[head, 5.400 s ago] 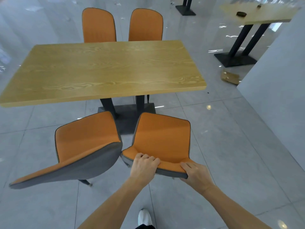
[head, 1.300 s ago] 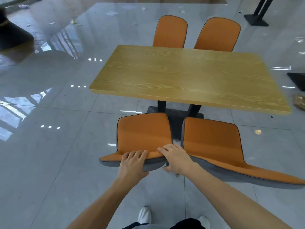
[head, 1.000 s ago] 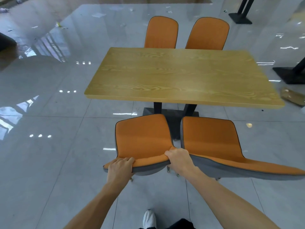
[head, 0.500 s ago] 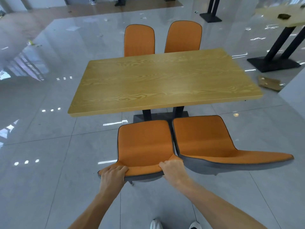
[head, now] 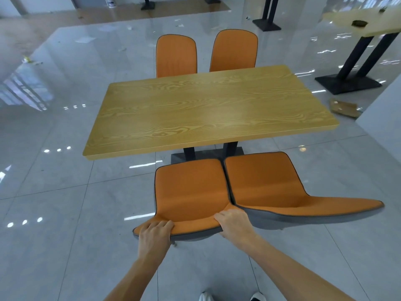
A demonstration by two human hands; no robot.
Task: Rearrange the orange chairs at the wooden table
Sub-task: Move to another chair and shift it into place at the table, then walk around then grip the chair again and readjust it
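Observation:
The wooden table [head: 208, 109] stands in the middle of the view on a black base. Two orange chairs are on its near side. The near left chair [head: 191, 192] has my left hand [head: 154, 235] gripping the left end of its backrest top and my right hand [head: 235, 223] gripping the right end. The near right chair [head: 267, 183] stands right beside it, their seat edges almost touching. Across the table, the far left chair [head: 176, 55] and far right chair [head: 234, 51] show only their backrests.
Glossy grey tiled floor lies all around. Another table [head: 364, 20] on black legs stands at the back right, with a flat piece of cardboard [head: 344, 107] on the floor near it. A white wall [head: 386, 118] closes the right side. My shoes [head: 230, 296] show at the bottom.
My hands moved from the near right chair to the near left chair and now grip its backrest ends. The view swung right; the left chair sits straight beside the right one.

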